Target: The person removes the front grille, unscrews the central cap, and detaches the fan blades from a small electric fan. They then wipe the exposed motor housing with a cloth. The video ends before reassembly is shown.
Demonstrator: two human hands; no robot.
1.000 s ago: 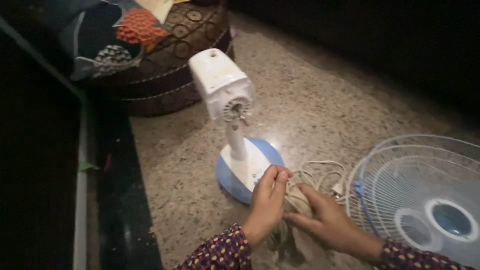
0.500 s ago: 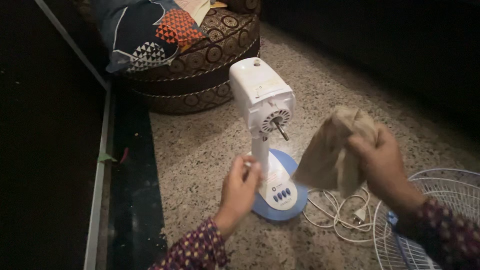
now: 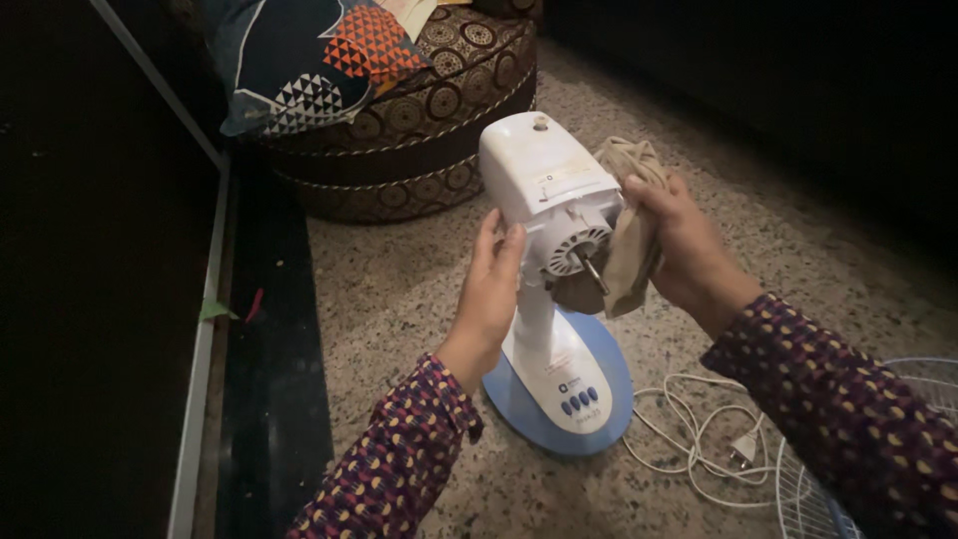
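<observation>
Where the view begins, at the near right, a white power cord [image 3: 699, 439] lies loosely coiled on the speckled stone floor [image 3: 399, 299], its plug beside the rim of a detached fan grille [image 3: 808, 499] at the frame corner. Just left of the cord stands the table fan body [image 3: 554, 289], upright on its blue and white base with push buttons facing near. The left hand [image 3: 489, 294] rests flat against the left side of the white motor housing, fingers extended and steadying, not clasped round anything. The right hand [image 3: 684, 245] has its fingers closed on a beige cloth [image 3: 629, 230], pressed to the housing's right side just beside the bare motor shaft. Judgement: wiping goes best with the left hand bracing firmly so the stand does not tip, and the cloth kept from snagging the shaft. Farther off sits a patterned round pouffe [image 3: 419, 130] bearing a cushion [image 3: 309, 60].
</observation>
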